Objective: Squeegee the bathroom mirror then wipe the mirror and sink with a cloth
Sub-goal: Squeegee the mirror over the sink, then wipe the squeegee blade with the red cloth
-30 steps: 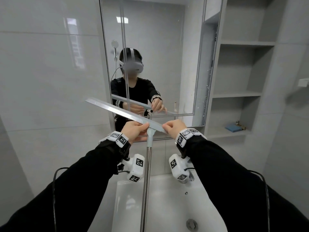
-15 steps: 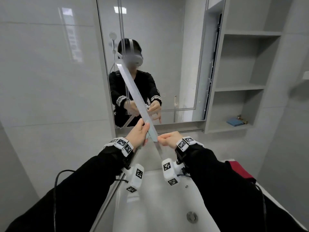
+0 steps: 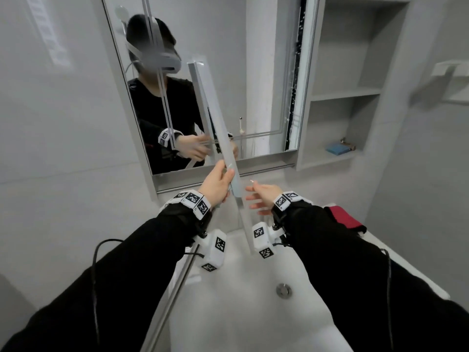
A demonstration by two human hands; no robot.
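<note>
Standing near-upright, the long pale squeegee blade [image 3: 215, 128] crosses the mirror [image 3: 266, 72].

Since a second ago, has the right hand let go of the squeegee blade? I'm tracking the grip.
Yes. The right hand has come off the squeegee blade and hangs open right of it, below the mirror frame.

Squeegee [image 3: 215, 123] before mirror [image 3: 266, 72], seemingly above sink [image 3: 241, 313].
</note>
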